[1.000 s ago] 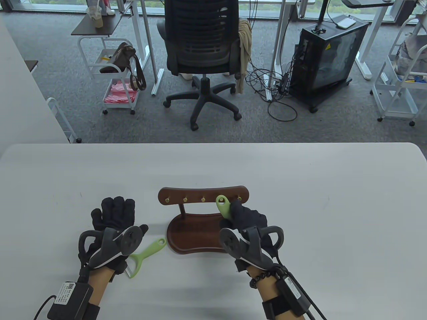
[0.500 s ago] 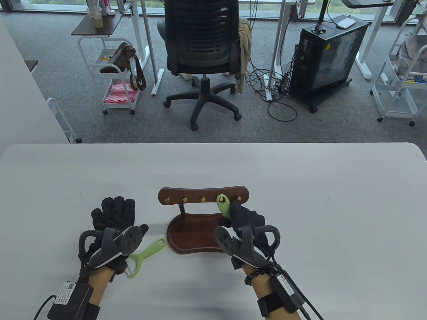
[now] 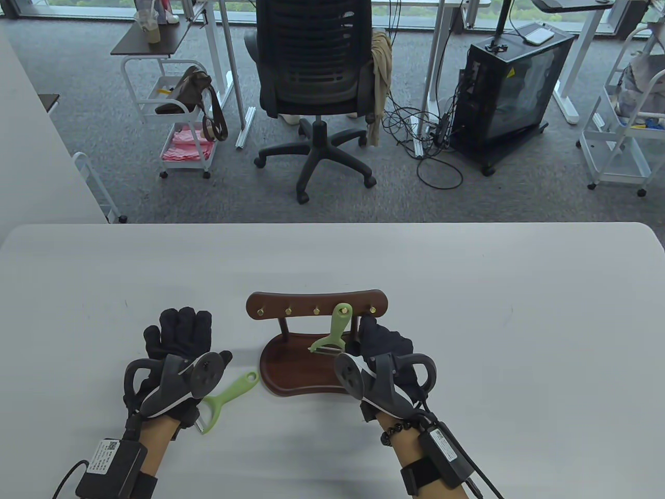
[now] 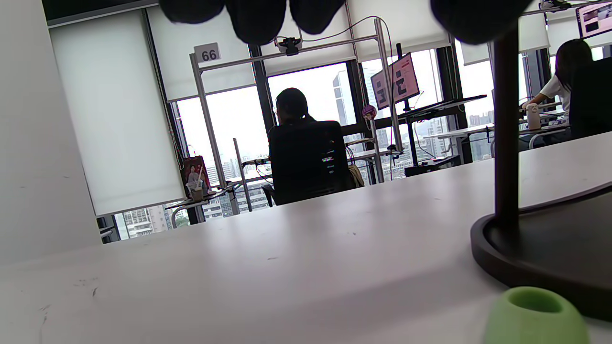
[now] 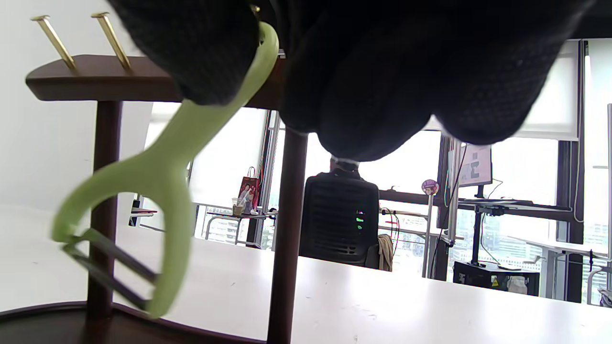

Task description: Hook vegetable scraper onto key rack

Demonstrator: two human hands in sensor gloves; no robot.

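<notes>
Green plastic vegetable scraper (image 3: 335, 331) hangs from a brass hook on the crossbar of the wooden key rack (image 3: 317, 304), handle end uppermost, forked blade end tilted down and to the left above the rack's dark base (image 3: 291, 364). In the right wrist view the scraper (image 5: 162, 162) hangs slanted in front of the rack's left post, its metal blade just above the base; the top of its handle is hidden behind the gloved fingers (image 5: 201, 52), so contact between them cannot be told. Right hand (image 3: 387, 345) lies just beside the scraper, on its right, fingers curled loosely and pointing toward the crossbar; they close around nothing visible. Left hand (image 3: 179, 338) rests palm down on the white table (image 3: 467, 312), well to the left of the rack, fingers extended together and gripping nothing. A second green scraper (image 3: 223, 400) lies flat on the table between the left hand and the rack's base; its handle end (image 4: 535, 315) shows at the bottom of the left wrist view, just beside the base (image 4: 550, 258). Three brass hooks (image 3: 288, 311) to the left of the hung scraper stand bare.
</notes>
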